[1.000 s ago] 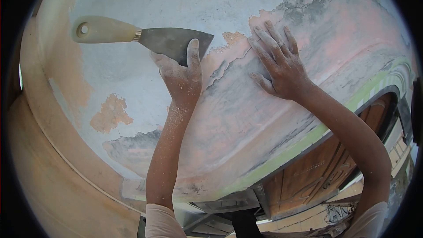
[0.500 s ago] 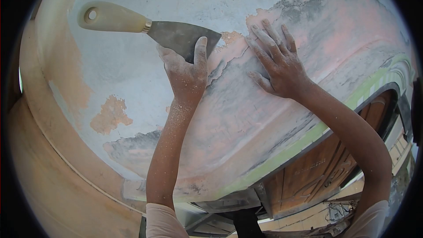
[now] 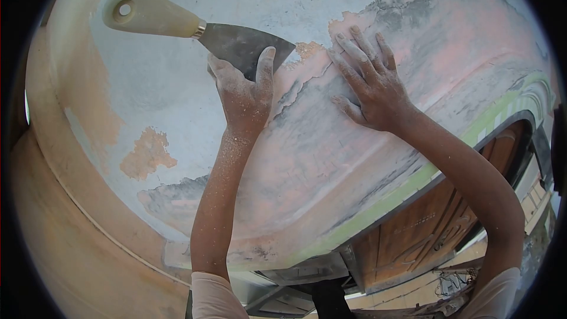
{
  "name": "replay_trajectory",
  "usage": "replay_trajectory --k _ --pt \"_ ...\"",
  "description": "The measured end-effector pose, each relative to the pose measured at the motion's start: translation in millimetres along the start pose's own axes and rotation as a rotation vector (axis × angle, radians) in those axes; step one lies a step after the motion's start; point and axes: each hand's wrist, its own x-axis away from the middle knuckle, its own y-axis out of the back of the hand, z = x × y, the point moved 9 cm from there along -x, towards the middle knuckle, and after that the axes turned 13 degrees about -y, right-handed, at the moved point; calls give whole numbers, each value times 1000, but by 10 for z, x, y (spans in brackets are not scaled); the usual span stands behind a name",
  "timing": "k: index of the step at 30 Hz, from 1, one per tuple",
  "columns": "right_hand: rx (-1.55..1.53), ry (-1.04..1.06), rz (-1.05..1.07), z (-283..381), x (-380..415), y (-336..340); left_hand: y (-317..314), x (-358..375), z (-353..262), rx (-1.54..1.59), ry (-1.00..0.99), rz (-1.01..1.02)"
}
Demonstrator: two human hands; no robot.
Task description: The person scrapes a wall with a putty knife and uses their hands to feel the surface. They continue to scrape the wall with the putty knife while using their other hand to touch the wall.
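Note:
My left hand is closed on the blade of a putty knife, thumb on the near face and the other fingers partly hidden behind it. The knife's pale handle points up and to the left, and its blade corner lies close to the ragged edge of the flaking paint. White dust coats both hands. To the right, my right hand lies with fingers spread on the wall, over a pink and grey stripped patch.
Bare orange-brown patches show in the pale blue paint. Along the wall's lower edge runs a green band above a brown wooden door. A tan wall adjoins on the left.
My left hand has shifted slightly left and up with the putty knife, whose handle end has risen a little. My right hand stays in nearly the same place.

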Motion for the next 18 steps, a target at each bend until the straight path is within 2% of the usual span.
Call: replay_trajectory --k 2,5,8,11,14,17,18 --pt "5 3 -3 -7 -13 4 46 -62 72 130 140 -73" --pt "-2 -7 0 -2 -3 -1 -43 23 -29 28 -23 29" --pt "-2 1 -4 -10 -10 -9 15 -48 72 164 118 -65" --pt "-8 -6 -1 -10 10 -6 -79 15 -76 -149 -106 98" --pt "-20 3 -9 -3 -13 -6 14 -27 60 119 133 -67" --pt "-16 -7 -2 -14 6 -5 -40 7 -61 13 -18 -4" --pt "-15 -4 2 -12 1 -10 -18 12 -17 39 31 -24"
